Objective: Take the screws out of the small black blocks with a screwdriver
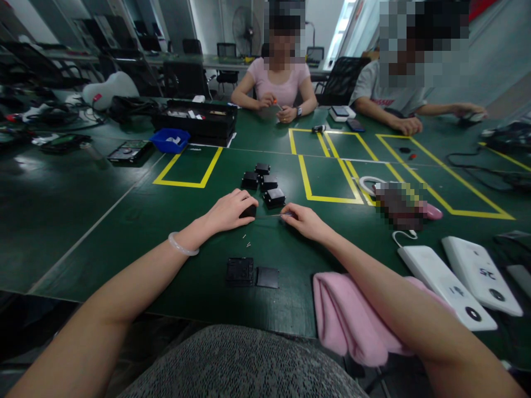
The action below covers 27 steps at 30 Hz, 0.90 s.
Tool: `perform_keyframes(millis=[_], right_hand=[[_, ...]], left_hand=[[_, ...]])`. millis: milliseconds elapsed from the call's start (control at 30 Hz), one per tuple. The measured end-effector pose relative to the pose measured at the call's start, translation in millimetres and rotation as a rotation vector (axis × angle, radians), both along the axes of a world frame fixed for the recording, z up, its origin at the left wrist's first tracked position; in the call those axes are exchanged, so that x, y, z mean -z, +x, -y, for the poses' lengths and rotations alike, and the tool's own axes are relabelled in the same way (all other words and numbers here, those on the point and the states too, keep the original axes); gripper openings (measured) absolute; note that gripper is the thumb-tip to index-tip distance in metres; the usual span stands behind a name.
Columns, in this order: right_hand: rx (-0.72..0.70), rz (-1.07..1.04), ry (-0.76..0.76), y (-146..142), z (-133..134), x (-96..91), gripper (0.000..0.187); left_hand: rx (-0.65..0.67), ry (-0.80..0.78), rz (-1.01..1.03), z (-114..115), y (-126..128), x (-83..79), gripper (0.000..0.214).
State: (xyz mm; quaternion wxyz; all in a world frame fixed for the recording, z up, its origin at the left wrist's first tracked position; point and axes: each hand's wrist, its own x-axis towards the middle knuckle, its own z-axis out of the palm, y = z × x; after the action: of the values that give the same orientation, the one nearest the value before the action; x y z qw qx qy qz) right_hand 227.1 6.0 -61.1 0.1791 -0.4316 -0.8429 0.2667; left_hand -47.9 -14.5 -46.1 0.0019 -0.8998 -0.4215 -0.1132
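My left hand [230, 211] is closed over a small black box [249, 210] on the green table [124, 221]. My right hand [302, 219] pinches a thin screwdriver [271, 215] whose tip points left toward that box. Several more black boxes [265, 182] sit just beyond my hands. A few tiny screws [246, 240] lie on the table below my left hand. Nearer to me lie an opened black box [239, 271] and its flat lid [267, 277].
A pink cloth [344, 315] lies under my right forearm, two white devices [460, 282] to its right. Yellow tape rectangles [327, 177] mark the table. A blue bin [170, 140] and black crate [194, 119] stand far left. Two people sit across the table.
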Motion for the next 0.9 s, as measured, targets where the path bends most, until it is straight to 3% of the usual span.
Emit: perform_keyframes(millis=[367, 600, 900], right_hand=[[-0.035, -0.029, 0.048, 0.4, -1.6, 0.9, 0.012], [0.006, 0.005, -0.034, 0.8, 0.4, 0.3, 0.015], [0.000, 0.030, -0.011, -1.3, 0.4, -2.1, 0.015]], left_hand=[[-0.003, 0.006, 0.003, 0.4, 0.3, 0.1, 0.031], [-0.003, -0.001, -0.003, 0.2, 0.2, -0.9, 0.031], [0.003, 0.006, 0.006, 0.4, -0.2, -0.4, 0.031]])
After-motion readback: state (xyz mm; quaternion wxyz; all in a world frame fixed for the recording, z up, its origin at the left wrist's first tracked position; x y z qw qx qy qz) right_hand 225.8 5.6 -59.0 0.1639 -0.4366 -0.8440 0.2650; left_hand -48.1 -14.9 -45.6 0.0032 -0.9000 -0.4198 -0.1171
